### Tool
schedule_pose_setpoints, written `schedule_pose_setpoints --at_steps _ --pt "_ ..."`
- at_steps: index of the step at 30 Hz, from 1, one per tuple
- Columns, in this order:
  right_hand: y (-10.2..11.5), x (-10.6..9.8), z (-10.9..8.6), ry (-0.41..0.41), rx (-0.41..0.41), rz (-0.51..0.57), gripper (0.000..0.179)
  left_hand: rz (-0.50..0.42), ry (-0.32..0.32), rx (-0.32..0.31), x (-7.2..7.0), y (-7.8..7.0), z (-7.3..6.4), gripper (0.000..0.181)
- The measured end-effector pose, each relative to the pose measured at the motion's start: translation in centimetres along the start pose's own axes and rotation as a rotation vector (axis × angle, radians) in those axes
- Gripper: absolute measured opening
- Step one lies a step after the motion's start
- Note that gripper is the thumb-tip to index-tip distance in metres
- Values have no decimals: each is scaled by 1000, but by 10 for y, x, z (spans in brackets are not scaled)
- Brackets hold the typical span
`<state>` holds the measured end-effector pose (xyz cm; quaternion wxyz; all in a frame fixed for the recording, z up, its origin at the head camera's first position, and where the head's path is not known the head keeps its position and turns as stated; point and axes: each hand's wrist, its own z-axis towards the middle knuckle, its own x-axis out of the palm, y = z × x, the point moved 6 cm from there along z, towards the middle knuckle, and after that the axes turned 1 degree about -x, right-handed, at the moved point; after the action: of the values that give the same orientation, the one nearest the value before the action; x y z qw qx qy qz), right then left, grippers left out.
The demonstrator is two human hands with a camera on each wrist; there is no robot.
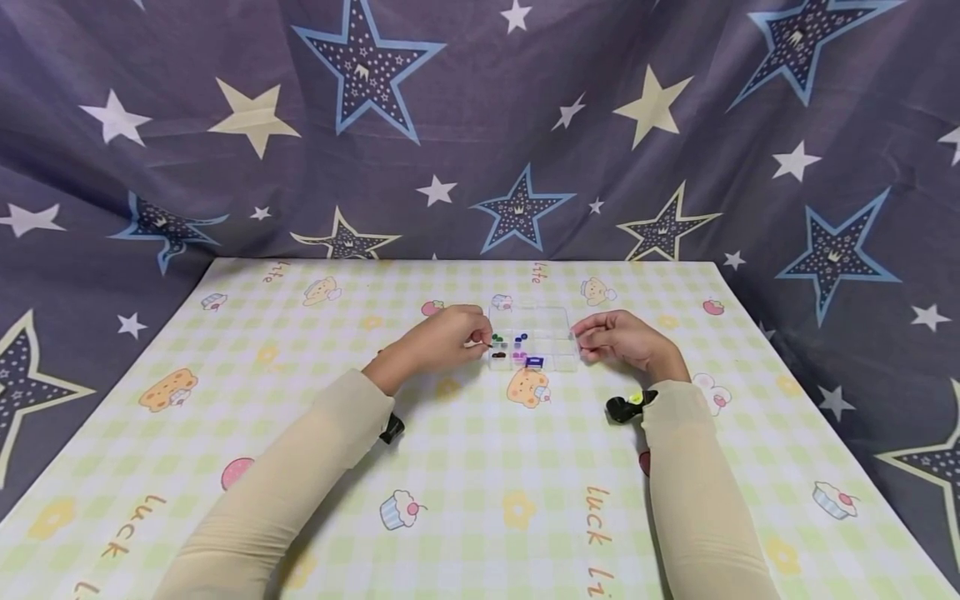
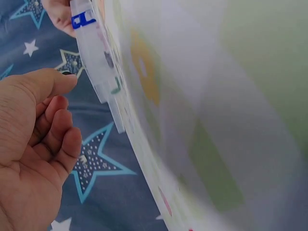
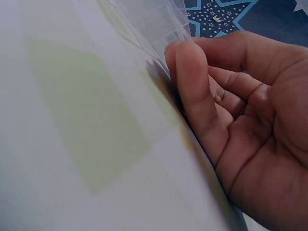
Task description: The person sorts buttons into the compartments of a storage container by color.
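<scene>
A clear plastic compartment box (image 1: 558, 342) lies on the table with its lid (image 1: 528, 318) raised at the back. Small green pieces (image 1: 498, 338), blue pieces (image 1: 521, 339), dark brown pieces (image 1: 498, 355) and pink pieces (image 1: 519, 356) sit in separate compartments on its left side. My left hand (image 1: 448, 337) is at the box's left edge, pinching a tiny dark piece (image 2: 67, 73) between thumb and forefinger; its exact kind is too small to tell. At the right edge, my right hand (image 1: 622, 340) grips the box wall with thumb and fingers.
A blue label (image 1: 534, 362) marks the box's front. The table (image 1: 517, 450) wears a green-and-white checked cloth printed with cupcakes and flowers. A dark star-patterned curtain (image 1: 465, 125) hangs behind it. Black wrist straps (image 1: 628, 407) sit at both cuffs.
</scene>
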<state>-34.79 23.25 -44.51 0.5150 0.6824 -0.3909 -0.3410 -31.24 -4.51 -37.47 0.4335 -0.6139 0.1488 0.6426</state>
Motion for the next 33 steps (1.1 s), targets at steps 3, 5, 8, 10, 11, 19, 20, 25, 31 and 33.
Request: schedule_pose_setpoints --at_steps 3,5,8,10,11,19,20,25,31,33 --pt "-1 1 1 2 -1 -5 36 13 15 13 4 -4 3 9" --pt "-1 1 1 4 -3 -9 37 21 23 16 6 -6 5 9" --pt "-1 2 1 6 -4 -11 37 31 25 18 8 -7 7 10" --pt "-1 2 1 8 -4 -11 37 34 21 16 8 -8 7 11" --pt "-1 2 1 8 -4 -10 37 34 20 16 8 -8 7 10" --pt "0 2 1 6 1 -10 37 -4 9 -51 -3 -1 -2 7" --pt "0 2 1 6 2 -10 37 -5 6 -56 -5 1 -4 7" --pt "0 1 1 5 4 0 34 8 -13 -64 -15 16 -18 6" --pt "1 1 0 8 -4 -3 34 -3 -28 -103 -26 37 -39 6" --pt "1 1 -1 5 -5 -5 34 5 -28 -127 -29 45 -46 8"
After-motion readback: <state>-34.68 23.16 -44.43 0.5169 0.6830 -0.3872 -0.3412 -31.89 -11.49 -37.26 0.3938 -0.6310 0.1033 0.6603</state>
